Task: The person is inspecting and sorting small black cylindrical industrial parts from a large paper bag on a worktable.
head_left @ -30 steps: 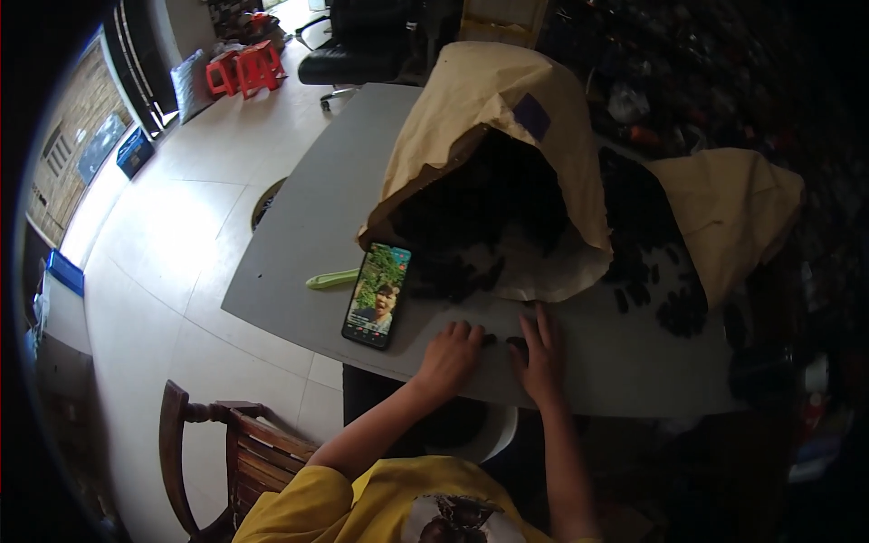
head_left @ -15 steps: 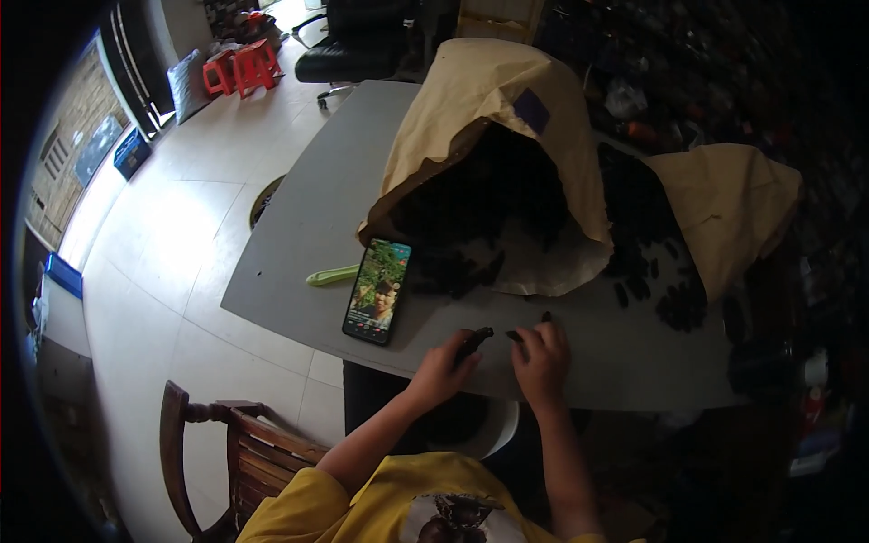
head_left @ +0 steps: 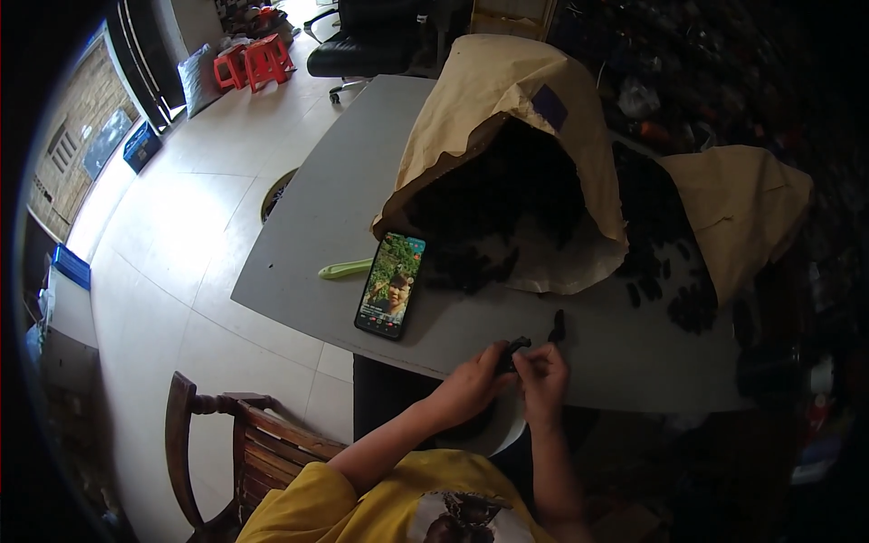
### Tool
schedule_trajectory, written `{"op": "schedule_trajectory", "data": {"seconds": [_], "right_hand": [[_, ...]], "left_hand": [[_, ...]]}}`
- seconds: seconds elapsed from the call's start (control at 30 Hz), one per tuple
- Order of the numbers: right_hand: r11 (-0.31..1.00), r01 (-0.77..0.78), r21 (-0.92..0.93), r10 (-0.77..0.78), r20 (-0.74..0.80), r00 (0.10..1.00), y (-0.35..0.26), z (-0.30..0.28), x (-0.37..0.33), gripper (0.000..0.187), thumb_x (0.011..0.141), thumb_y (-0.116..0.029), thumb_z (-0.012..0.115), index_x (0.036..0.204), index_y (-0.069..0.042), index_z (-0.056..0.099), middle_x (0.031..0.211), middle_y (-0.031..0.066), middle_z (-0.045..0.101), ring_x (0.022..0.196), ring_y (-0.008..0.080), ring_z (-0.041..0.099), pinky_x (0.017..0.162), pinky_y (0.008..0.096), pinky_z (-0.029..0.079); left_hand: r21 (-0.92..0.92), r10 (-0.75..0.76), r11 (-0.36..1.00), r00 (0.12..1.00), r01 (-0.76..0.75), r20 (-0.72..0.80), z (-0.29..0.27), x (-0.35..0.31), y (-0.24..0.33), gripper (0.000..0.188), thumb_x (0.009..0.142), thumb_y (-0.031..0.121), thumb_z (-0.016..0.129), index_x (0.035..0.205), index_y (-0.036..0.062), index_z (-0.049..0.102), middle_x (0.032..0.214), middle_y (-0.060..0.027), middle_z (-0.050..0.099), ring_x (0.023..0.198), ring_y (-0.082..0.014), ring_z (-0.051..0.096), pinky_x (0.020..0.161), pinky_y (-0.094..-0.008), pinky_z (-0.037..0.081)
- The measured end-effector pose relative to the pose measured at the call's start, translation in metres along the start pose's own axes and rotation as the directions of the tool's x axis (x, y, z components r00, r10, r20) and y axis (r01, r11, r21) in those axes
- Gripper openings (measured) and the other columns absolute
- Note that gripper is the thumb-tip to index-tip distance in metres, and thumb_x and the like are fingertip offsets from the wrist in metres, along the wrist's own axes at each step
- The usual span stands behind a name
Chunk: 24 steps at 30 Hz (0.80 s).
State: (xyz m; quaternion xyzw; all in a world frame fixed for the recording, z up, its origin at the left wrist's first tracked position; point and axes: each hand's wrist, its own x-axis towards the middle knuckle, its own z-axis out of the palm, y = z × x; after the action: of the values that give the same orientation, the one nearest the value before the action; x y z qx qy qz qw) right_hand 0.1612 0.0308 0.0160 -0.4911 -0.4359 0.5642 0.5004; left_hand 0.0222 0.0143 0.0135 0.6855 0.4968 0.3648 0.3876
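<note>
Gripped a small, dark, elongated piece (head_left: 514, 348) between both hands, at the near edge of a broad gray worktop (head_left: 326, 195). Wrapped the closed fingers of the left hand (head_left: 475, 385) around its lower part and pinched at it from the other side with the bent, closed fingers of the right hand (head_left: 545, 380). Had a white, round-rimmed bowl (head_left: 514, 436) below the hands, partly hidden. Had another narrow black piece (head_left: 558, 326) just beyond the right hand; could not tell whether touching it or apart. Had a lit, black-edged smartphone (head_left: 391, 285) lying farther left on the worktop, just beside a slender pale-green object (head_left: 344, 270). Faced a large brown paper sack (head_left: 516, 81) lying open toward the hands, with a heap of black pieces (head_left: 498, 181) inside and at its mouth. Had loose black pieces (head_left: 693, 309) to the right, near a second, crumpled brown paper sack (head_left: 747, 204). Wore a yellow shirt (head_left: 398, 484), near a slatted brown wooden chair (head_left: 281, 434) on the left.
</note>
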Motion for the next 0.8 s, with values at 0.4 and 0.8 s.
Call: {"op": "schedule_trajectory", "data": {"seconds": [0.4,0.8], "right_hand": [[0.951,0.280,0.129,-0.255,-0.180,0.950,-0.006,0.011,-0.015,0.030,0.074,-0.012,0.070,0.093,-0.005,0.049,0.084,0.0084,0.059,0.076,0.0145,0.057,0.073,0.0262,0.045],[0.989,0.148,0.025,-0.143,-0.147,0.979,0.010,-0.046,0.018,0.018,0.084,-0.012,0.056,0.099,-0.002,0.051,0.092,0.0104,0.058,0.091,0.0205,0.056,0.078,0.0342,0.044]], "left_hand": [[-0.114,-0.043,0.992,0.987,0.061,0.156,-0.001,0.001,0.006,0.041,0.085,0.008,0.050,0.122,0.0006,0.036,0.088,-0.0211,0.056,0.076,-0.0331,0.059,0.062,-0.0379,0.046],[0.474,0.121,0.880,0.982,-0.039,-0.143,-0.001,0.063,-0.024,0.026,0.080,0.017,0.054,0.102,0.0038,0.051,0.095,-0.0134,0.052,0.085,-0.0261,0.056,0.063,-0.0369,0.047]]}}
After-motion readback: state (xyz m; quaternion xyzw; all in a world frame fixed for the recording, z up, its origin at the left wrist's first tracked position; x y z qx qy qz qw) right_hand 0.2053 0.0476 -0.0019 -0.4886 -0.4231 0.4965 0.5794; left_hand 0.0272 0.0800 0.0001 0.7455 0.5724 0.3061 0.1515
